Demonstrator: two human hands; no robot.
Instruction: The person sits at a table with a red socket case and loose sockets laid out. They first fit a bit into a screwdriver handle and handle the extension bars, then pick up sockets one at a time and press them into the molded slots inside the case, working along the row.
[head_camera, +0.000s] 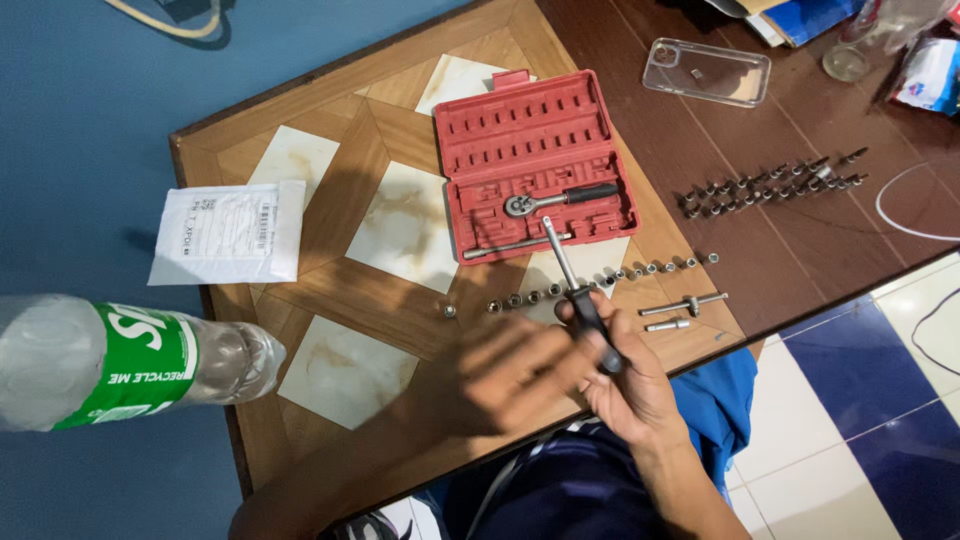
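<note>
While the right hand (625, 385) closes its grip on the driver handle (583, 300) at the worktop's near edge, the left hand (520, 375), grip unclear, should steady it gently.

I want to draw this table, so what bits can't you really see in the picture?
All in the head view:
- Left hand: blurred, so its fingers cannot be told apart.
- Screwdriver handle: partly wrapped by the right hand.
- Plastic bottle: cut off by the left edge and out of focus.
- Loose bits and sockets: too small to tell their sizes.
- Things at the top right corner: cut off by the edge.
</note>
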